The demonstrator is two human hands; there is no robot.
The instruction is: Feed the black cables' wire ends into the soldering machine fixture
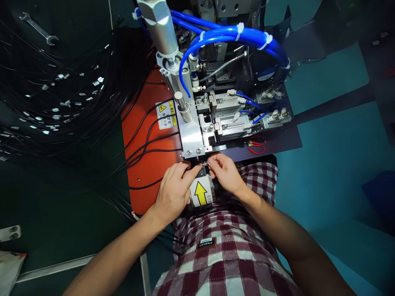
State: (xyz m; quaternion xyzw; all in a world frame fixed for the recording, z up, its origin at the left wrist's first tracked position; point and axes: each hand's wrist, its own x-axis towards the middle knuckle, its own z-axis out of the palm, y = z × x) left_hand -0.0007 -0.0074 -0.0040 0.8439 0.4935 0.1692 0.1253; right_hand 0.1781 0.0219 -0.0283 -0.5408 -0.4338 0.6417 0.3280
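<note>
At the front of a metal machine, my two hands meet over a small silver connector. My right hand pinches it between thumb and forefinger. From the left, my left hand is closed with its thumb stretched to the connector's other side. A black cable runs across the orange plate into my left hand; its part under the palm is hidden. Just below the fingertips sits a white label with a yellow arrow on the machine's front part.
Several black cables with silver ends lie heaped at the left, near a wrench. Red-handled snips lie right of the machine. Blue air hoses arch above it. A warning label is on the orange plate.
</note>
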